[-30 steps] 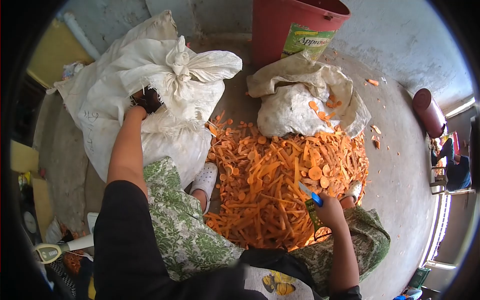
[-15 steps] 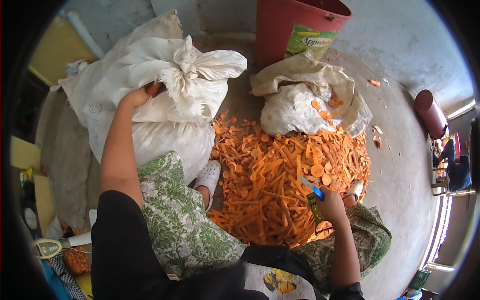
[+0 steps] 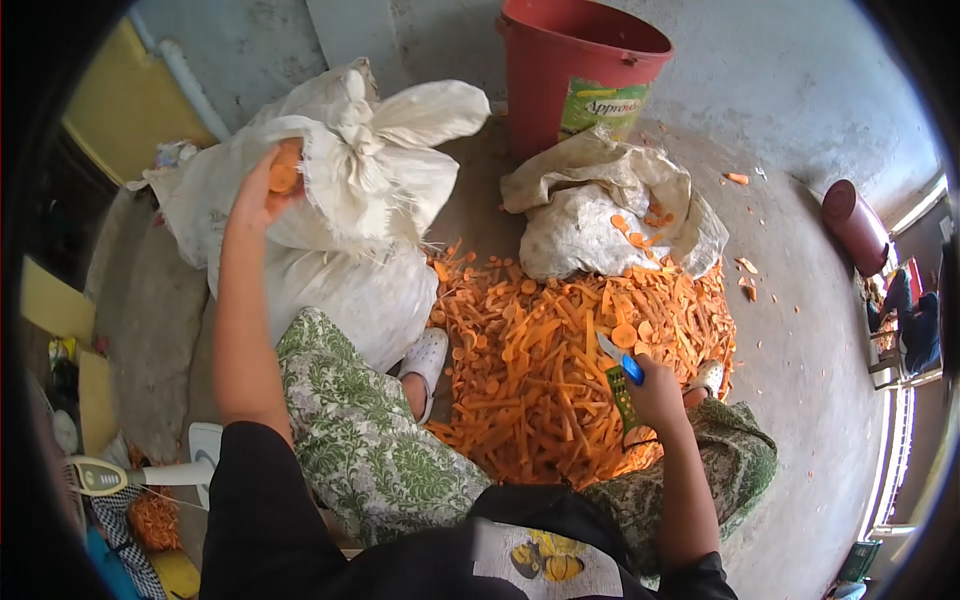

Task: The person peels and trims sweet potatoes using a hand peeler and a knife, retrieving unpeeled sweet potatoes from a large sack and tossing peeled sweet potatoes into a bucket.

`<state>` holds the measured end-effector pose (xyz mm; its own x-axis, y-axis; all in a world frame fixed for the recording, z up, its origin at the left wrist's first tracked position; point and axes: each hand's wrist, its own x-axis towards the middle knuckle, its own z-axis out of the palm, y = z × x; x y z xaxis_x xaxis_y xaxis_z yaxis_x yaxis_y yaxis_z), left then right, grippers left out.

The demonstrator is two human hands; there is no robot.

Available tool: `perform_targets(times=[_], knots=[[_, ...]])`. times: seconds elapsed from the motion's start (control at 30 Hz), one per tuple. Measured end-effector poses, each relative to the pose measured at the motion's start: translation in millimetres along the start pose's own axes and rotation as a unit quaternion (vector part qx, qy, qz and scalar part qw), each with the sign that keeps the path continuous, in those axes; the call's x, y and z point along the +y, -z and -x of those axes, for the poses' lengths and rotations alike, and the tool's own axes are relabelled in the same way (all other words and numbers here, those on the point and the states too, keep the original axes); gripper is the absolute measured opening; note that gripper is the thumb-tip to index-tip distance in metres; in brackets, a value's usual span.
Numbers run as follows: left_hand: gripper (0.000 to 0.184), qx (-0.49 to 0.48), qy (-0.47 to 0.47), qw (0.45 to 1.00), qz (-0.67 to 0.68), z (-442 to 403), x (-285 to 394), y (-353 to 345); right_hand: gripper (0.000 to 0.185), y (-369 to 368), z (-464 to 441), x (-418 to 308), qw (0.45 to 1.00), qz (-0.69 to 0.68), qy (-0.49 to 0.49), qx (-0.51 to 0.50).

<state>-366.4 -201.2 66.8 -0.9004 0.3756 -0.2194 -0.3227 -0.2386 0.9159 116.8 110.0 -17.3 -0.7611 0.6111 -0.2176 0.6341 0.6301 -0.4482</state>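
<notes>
My left hand [image 3: 256,190] is closed around orange carrots [image 3: 285,172] at the torn opening of a big white sack [image 3: 345,290] on the left. My right hand [image 3: 656,393] holds a blue-handled knife [image 3: 626,364], blade pointing up and left, together with a green tool [image 3: 621,398] hanging below it. Beneath and left of that hand spreads a large heap of orange peelings and round slices [image 3: 540,370], between my two feet. A crumpled whitish sack [image 3: 575,235] with a few slices on it lies behind the heap.
A red bucket [image 3: 585,75] stands against the back wall. To the right are a dark red cylindrical container [image 3: 855,225] and a seated person's legs [image 3: 915,330]. A fan [image 3: 100,476] stands at the lower left. Carrot scraps [image 3: 737,178] dot the floor.
My left hand has come up out of the sack's opening with carrots in it. My right hand keeps the knife and green tool in nearly the same place. The view has shifted slightly.
</notes>
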Motion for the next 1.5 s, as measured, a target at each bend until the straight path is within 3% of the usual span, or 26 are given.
perform_targets(times=[0.03,0.2,0.3,0.33,0.4,0.43,0.47,0.57,0.67,0.73,0.93,0.97,1.2,1.3,1.4,1.5], knots=[[0.036,-0.086,0.065,0.994,0.029,3,-6,9,0.017,1,2,-1,1.000,-0.011,-0.004,-0.002],[0.033,-0.187,0.131,0.968,0.107,105,-39,-69,0.020,2,9,2,0.999,-0.036,0.017,0.026],[0.036,-0.228,0.156,0.956,0.094,168,-61,-123,0.030,12,10,-11,0.977,-0.205,-0.025,0.053],[0.035,-0.286,0.187,0.935,0.092,179,-72,-136,0.030,11,6,-11,0.977,-0.203,-0.027,0.057],[0.034,-0.290,0.261,0.915,0.101,197,-108,-158,0.031,6,-4,-7,0.883,-0.446,-0.090,0.118],[0.035,-0.293,0.286,0.910,0.067,205,-119,-169,0.030,20,2,-25,0.847,-0.504,-0.080,0.147],[0.039,-0.286,0.311,0.903,0.076,212,-132,-180,0.030,27,0,-31,0.847,-0.504,-0.079,0.151],[0.040,-0.293,0.345,0.885,0.108,231,-167,-196,0.027,39,4,-56,0.748,-0.637,-0.080,0.166],[0.039,-0.305,0.363,0.872,0.124,253,-186,-215,0.024,27,2,-57,0.714,-0.672,-0.130,0.144],[0.039,-0.237,0.383,0.885,0.117,258,-208,-221,0.024,14,-3,-60,0.685,-0.693,-0.148,0.167],[0.034,-0.212,0.431,0.860,0.174,260,-259,-220,0.030,-9,-3,-57,0.788,-0.563,-0.166,0.185],[0.035,-0.220,0.442,0.853,0.171,263,-256,-223,0.032,-1,3,-63,0.826,-0.507,-0.163,0.186],[0.037,-0.310,0.455,0.813,0.191,259,-269,-216,0.037,-12,0,-56,0.842,-0.478,-0.132,0.213],[0.038,-0.247,0.460,0.836,0.168,264,-260,-224,0.036,-14,2,-58,0.843,-0.470,-0.112,0.238],[0.039,-0.278,0.439,0.847,0.115,264,-267,-220,0.029,-17,4,-54,0.879,-0.383,-0.058,0.278],[0.039,-0.296,0.466,0.834,0.003,282,-230,-229,0.029,-2,-39,2,0.833,-0.377,-0.173,0.367]])
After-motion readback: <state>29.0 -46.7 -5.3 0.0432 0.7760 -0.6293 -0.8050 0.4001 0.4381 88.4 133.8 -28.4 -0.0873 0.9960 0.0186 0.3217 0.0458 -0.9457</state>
